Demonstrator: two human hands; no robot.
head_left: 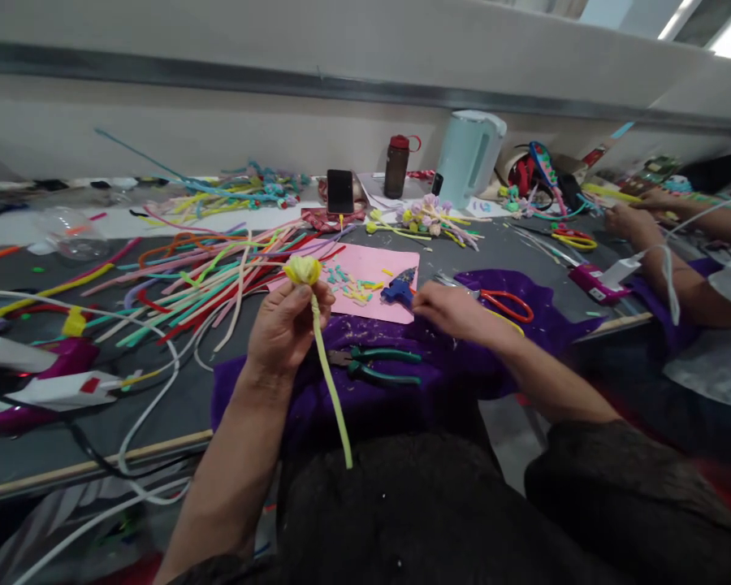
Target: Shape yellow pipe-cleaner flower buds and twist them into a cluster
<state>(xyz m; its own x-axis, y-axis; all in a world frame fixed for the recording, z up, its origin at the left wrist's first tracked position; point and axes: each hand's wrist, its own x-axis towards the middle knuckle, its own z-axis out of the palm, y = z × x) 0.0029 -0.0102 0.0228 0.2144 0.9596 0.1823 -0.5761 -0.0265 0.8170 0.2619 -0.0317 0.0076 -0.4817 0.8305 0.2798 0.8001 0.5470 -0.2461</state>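
Left hand (286, 325) raised at centre frame, forearm rising from the lower left, fingers closed around a pipe-cleaner flower (304, 270) — yellow bud at the top just above the fingertips, pale green stem (334, 398) trailing down and to the right toward the lap. Right hand (447, 310) stretched forward right of centre, palm down, forearm coming in from the lower right in a dark sleeve; fingers loosely curled and resting on the purple cloth (524, 325), fingertips just beside a blue glue gun (400, 288); whether gripping anything cannot be told. Orange-handled scissors (507, 302) lying just right of that hand on the cloth. Green-handled pliers (374, 366) on the cloth below, between the two forearms. Pink sheet (365, 264) above the cloth, strewn with small coloured bits. Heap of coloured pipe cleaners (207, 284) spread over the left half of the bench (188, 398). Farther back, near the wall: a black phone (339, 192) propped upright, a brown bottle (397, 166), a pale kettle (469, 157). At the right edge — another person's arms (663, 260) reaching over the bench.
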